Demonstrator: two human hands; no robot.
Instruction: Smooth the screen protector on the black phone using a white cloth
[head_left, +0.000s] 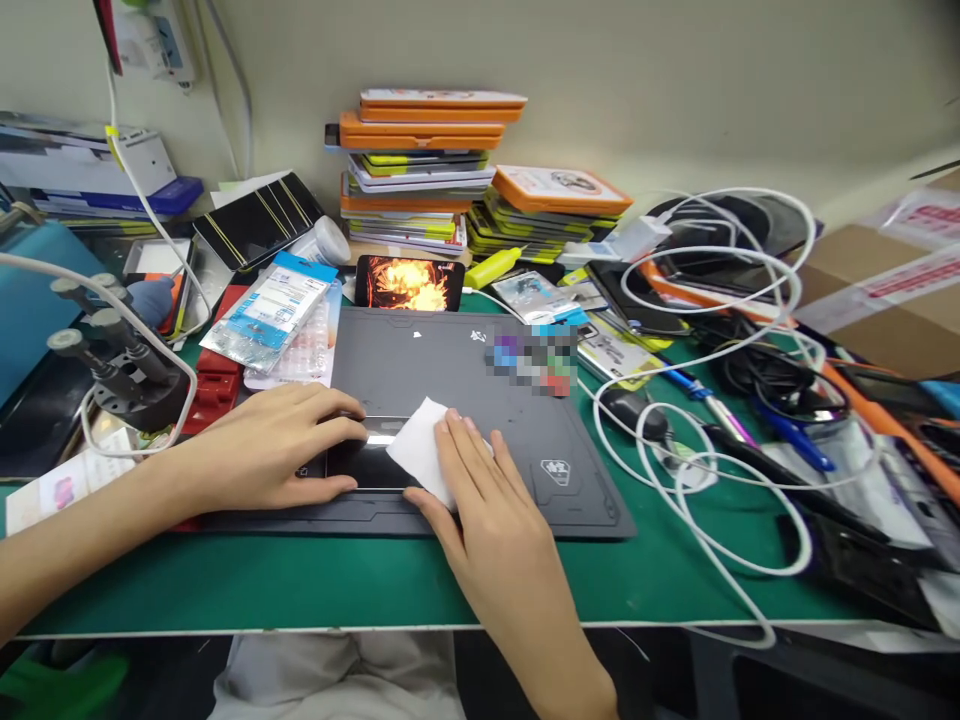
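"Left hand [300, 447], what's it doing?"
"Curved open, its fingers hold the left end of the black phone [367, 466], flat on the gray mat [480, 380]."
"And the right hand [480, 485]?"
"Pressing a white cloth [416, 443] onto the phone's right part."
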